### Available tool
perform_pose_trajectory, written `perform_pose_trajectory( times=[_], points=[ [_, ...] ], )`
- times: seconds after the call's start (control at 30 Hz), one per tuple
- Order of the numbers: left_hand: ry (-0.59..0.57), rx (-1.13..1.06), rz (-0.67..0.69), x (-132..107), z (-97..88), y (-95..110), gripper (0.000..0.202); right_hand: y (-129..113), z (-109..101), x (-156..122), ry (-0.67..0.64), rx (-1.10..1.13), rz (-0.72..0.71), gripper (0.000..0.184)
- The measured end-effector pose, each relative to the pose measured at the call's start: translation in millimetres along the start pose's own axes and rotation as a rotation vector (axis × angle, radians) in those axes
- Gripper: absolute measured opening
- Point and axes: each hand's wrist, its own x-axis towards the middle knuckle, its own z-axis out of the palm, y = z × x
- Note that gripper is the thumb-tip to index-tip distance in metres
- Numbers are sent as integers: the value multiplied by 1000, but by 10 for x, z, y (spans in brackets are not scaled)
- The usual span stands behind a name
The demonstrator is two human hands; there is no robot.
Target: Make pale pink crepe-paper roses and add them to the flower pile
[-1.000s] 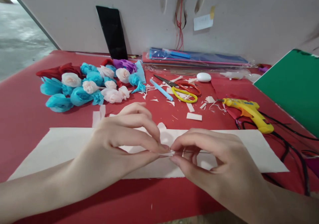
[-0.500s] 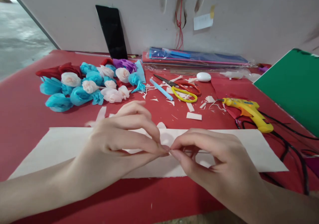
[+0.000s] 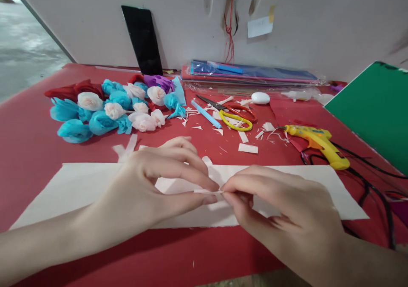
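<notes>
A narrow strip of pale paper lies level between my two hands above a white sheet. My left hand has the strip loosely between its index finger and thumb, the thumb tip a little lower; its other fingers are bent and raised. At the strip's right end my right hand pinches with thumb and index finger, the remaining fingers curled under the palm. What else lies inside that pinch is hidden. Right behind the fingertips, a small pale paper piece rests at the sheet's far edge.
Blue, pink and red paper flowers lie at the back left, before a leaning black phone. Scissors, a blue pen and paper scraps occupy the middle. A yellow glue gun with black cable and a green board are at right.
My left thumb and index finger have parted slightly, showing the pale strip between them. My right hand has shifted a little right, still pinching. The thin wire seen behind its fingers no longer shows.
</notes>
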Motion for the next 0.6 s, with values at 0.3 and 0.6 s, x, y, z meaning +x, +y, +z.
perform_pose_trajectory(
  times=[0.3, 0.6],
  points=[
    [7, 16, -97, -35, 14, -6, 17, 40, 15, -78, 38, -213, -128, 14],
    [27, 19, -205, -36, 27, 28, 17, 53, 74, -99, 73, -245, -126, 15]
  ],
)
